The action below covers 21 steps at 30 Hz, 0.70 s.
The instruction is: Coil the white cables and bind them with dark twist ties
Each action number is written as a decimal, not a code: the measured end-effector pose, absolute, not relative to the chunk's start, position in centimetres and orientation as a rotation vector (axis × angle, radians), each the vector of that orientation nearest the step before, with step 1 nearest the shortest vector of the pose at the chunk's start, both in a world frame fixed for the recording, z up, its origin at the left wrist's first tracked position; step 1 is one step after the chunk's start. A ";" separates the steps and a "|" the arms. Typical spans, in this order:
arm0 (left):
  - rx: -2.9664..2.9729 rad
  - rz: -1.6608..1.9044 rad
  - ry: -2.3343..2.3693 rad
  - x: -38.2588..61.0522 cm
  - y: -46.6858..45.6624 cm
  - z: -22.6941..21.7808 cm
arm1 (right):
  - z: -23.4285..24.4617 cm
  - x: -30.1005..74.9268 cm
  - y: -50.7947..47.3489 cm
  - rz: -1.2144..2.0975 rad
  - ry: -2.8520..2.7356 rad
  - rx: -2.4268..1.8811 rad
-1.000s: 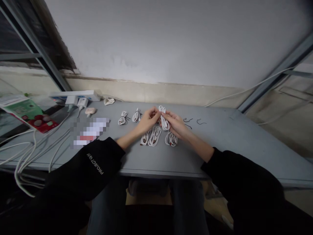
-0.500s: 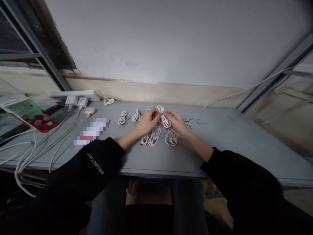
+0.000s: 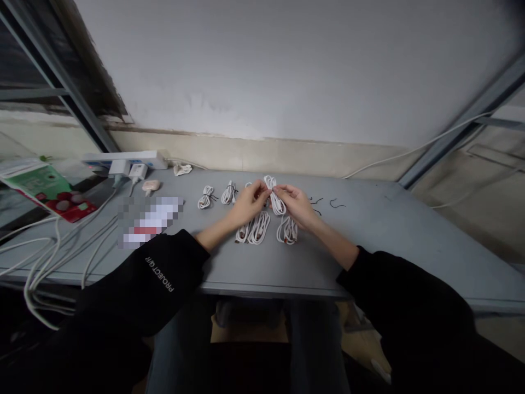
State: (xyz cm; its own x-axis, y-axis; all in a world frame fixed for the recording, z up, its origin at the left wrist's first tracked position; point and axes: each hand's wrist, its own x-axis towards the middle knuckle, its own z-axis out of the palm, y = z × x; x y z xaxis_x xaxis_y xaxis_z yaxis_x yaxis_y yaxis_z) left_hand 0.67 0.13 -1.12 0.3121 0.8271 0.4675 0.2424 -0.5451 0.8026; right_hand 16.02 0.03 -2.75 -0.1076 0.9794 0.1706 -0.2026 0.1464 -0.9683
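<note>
A coiled white cable is held up over the table between my two hands. My left hand pinches at its left side, with finger and thumb pressed together near the coil's middle. From the right, my right hand grips the same coil, fingers closed on it. Any tie at the pinched middle is too small to make out. Just below lie more coiled cables: a white coil beneath my left hand and another coil beneath my right. Part of another cable behind my left hand is hidden.
Left of my hands lie two tied cable bundles. Several black twist ties lie to the right. A power strip with plugs, a pinkish plug, a green and red package and loose cords occupy the left side.
The held coil has turned slightly between my fingers and looks narrower. Both hands stay in nearly the same place, still on the cable.
</note>
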 end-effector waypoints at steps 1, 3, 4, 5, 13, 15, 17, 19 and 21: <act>1.960 1.220 0.937 0.7 0.2 -1.2 | -2.7 16.0 0.1 1.277 -1.221 -0.881; 1.932 1.201 0.920 0.7 0.3 -1.4 | -2.7 16.1 0.2 1.307 -1.218 -0.885; 1.913 1.191 0.906 0.7 0.3 -1.5 | -2.6 16.1 0.2 1.323 -1.214 -0.895; 1.891 1.184 0.890 0.7 0.4 -1.6 | -2.6 16.1 0.2 1.341 -1.207 -0.908; 1.792 1.142 0.863 1.0 0.2 -1.1 | -1.4 16.3 -0.3 1.547 -1.169 -0.872; 1.773 1.142 0.864 1.0 0.1 -0.9 | -1.3 16.3 -0.4 1.581 -1.147 -0.859; 1.746 1.142 0.854 0.9 0.2 -0.9 | -1.3 16.2 -0.4 1.614 -1.125 -0.849; 1.709 1.133 0.845 0.9 0.3 -0.9 | -1.4 16.2 -0.4 1.642 -1.127 -0.839; 1.672 1.109 0.856 0.8 0.5 -1.0 | -1.5 16.2 -0.3 1.658 -1.154 -0.837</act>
State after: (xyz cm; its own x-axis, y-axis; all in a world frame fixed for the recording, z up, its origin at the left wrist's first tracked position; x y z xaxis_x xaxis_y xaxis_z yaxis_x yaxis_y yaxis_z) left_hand 0.80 0.48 -0.98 0.3512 0.8899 0.2912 0.0570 -0.3308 0.9420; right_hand 16.16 -0.34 -1.47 -0.3464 0.9377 -0.0268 -0.3004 -0.1379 -0.9438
